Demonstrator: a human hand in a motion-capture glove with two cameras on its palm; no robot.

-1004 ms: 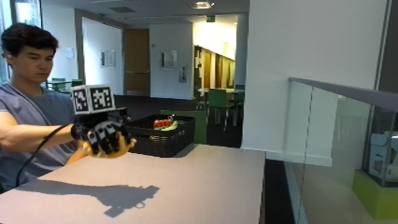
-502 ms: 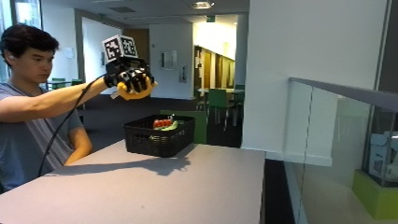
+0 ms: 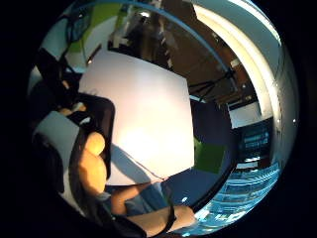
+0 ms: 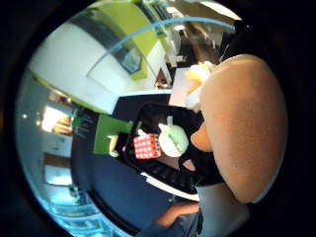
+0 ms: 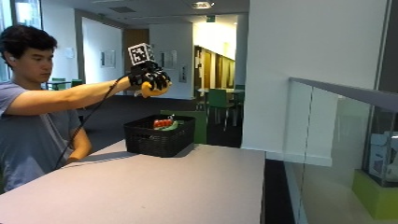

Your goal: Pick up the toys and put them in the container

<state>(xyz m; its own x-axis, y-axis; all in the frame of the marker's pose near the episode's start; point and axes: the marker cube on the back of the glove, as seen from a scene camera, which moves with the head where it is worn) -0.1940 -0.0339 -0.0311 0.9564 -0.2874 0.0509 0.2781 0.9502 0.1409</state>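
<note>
The right hand [image 5: 149, 80] has risen from bench height to hang above the black basket [image 5: 159, 136], its grip curled around an orange toy [image 5: 148, 89]. Release looks close; red and green toys [image 4: 160, 140] already lie inside.

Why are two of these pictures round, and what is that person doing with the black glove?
No robot here: a person wears a black glove on the right hand and tidies toys. The square picture comes from a camera beside the table. The two round ones come from tiny cameras on the glove's palm, looking out from it. The hand's fingers are curled around an orange toy, held up in the air above a black basket that stands on the table. One round picture looks down into the basket, where a red checked toy and a green toy lie.
</note>
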